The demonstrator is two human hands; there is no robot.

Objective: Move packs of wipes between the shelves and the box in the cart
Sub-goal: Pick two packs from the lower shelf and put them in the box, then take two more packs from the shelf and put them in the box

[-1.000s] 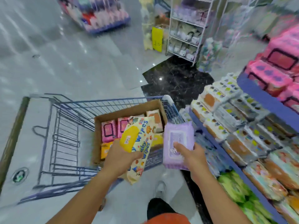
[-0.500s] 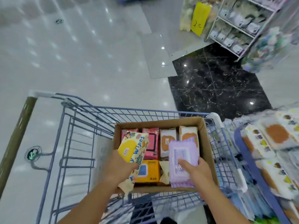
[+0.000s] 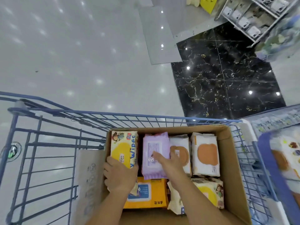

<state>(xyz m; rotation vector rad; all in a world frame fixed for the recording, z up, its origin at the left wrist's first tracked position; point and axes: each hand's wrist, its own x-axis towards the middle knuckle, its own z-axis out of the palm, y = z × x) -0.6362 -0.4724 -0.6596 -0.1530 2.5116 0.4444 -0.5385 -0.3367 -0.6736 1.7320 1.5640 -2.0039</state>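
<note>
1. Both packs, held above the near half of the box half a second ago, now sit low in its far row, and the camera looks more steeply down.
2. Nearest, the left hand (image 3: 120,176) grips the near end of the yellow pack (image 3: 124,150), fingers curled round its bottom edge. The pack stands against the left wall of the box (image 3: 233,159).
3. Just right of it, the right hand (image 3: 172,166) clasps the purple pack (image 3: 155,155), thumb flat on its face and the other fingers tucked down its right side. This pack lies just beside the yellow one, in the far row.
4. Under the forearms, in the near row, lie an orange pack (image 3: 146,194) with a blue label and a cream pack (image 3: 209,192) with a yellow lid.
5. Right of the purple pack stand two white packs (image 3: 206,153) with orange lids, filling the rest of the far row.
6. The box sits at the right end of the blue wire cart (image 3: 48,143).
7. At the right edge a blue-edged shelf (image 3: 279,151) of packs shows, blurred.
8. Farther off, a black tile (image 3: 224,82) is set in the grey floor; beyond it stand a wire rack (image 3: 253,18) and a yellow sign (image 3: 207,2).
</note>
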